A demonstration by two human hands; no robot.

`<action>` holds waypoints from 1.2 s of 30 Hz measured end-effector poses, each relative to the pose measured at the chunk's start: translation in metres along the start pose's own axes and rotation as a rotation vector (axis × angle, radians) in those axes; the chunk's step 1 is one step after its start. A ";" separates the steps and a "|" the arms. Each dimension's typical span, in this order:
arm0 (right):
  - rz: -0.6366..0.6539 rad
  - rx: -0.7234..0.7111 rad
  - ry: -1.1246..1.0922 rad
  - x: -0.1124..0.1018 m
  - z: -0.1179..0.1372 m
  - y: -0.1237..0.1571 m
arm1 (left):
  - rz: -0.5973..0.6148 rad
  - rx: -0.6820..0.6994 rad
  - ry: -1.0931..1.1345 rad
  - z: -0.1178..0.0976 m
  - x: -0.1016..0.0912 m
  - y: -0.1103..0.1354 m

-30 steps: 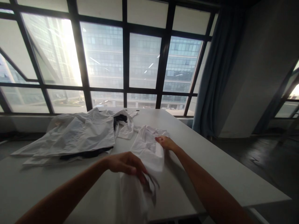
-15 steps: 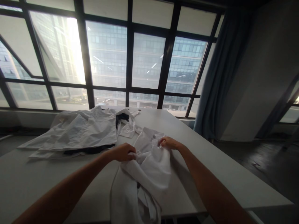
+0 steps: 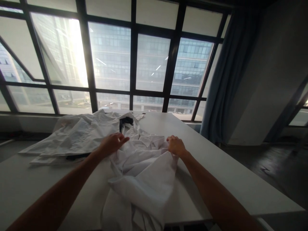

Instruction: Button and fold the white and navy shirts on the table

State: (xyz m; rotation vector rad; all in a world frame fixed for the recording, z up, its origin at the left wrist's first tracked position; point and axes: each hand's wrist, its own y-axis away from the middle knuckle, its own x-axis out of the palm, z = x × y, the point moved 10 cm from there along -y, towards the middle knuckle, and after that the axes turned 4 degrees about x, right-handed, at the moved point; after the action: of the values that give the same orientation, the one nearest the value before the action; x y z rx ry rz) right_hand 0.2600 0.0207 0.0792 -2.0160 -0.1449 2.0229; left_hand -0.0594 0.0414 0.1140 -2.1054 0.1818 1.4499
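Note:
A crumpled white shirt-like garment (image 3: pixel 146 179) lies spread in front of me, its lower part hanging over the near table edge. My right hand (image 3: pixel 176 146) is closed on its upper right edge, pulling the cloth into a taut fold. At the garment's upper left, my left hand (image 3: pixel 112 143) hovers with thumb and fingers apart, holding nothing. Just beyond that hand lies another pile of white garments (image 3: pixel 79 134), with a black piece (image 3: pixel 126 121) showing among the folds.
All the cloth rests on a white table (image 3: pixel 216 179), whose right edge runs diagonally away from me. Large black-framed windows (image 3: pixel 132 64) stand behind it. A blue curtain (image 3: pixel 223 80) hangs at the right, beside a dark floor (image 3: pixel 262 166).
My left hand has let go of the garment and moved left and away from me. The garment has spread wider and flatter between my hands. My right hand has shifted slightly right.

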 end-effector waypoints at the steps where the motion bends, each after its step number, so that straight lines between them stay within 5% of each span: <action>1: -0.019 -0.074 -0.036 0.000 0.011 0.002 | -0.021 0.069 -0.012 -0.018 0.009 0.000; 4: 0.168 -0.280 -0.239 0.021 0.037 0.010 | 0.135 0.206 -0.079 -0.051 0.049 0.003; 6: 0.291 -0.335 -0.322 0.032 0.040 0.012 | 0.294 0.191 -0.119 -0.047 0.069 0.007; 12: 0.406 -0.194 -0.213 0.040 0.020 0.006 | 0.634 0.224 -0.067 -0.034 0.061 0.024; 14: 0.234 -0.235 -0.274 0.022 0.036 0.004 | 0.503 0.174 -0.113 -0.037 0.045 0.017; 16: 0.040 -0.281 -0.321 0.008 0.055 0.006 | 0.230 0.149 -0.169 -0.048 0.027 0.008; 18: -0.010 -0.305 -0.271 0.014 0.072 0.007 | 0.050 0.225 -0.173 -0.070 0.027 0.008; 23: 0.048 -0.297 -0.170 0.035 0.086 0.005 | 0.109 0.358 -0.120 -0.096 0.073 0.013; 30: -0.125 -0.494 -0.467 -0.016 0.114 0.039 | -0.148 0.500 -0.033 -0.115 0.047 0.018; 36: -0.134 -0.503 -0.575 -0.025 0.121 0.048 | -0.156 0.351 0.151 -0.102 0.037 0.013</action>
State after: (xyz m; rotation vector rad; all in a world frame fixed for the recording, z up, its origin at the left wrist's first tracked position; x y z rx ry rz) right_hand 0.1333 -0.0167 0.0927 -1.5204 -0.9583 2.6004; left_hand 0.0335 -0.0156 0.1020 -1.8933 0.2993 1.0803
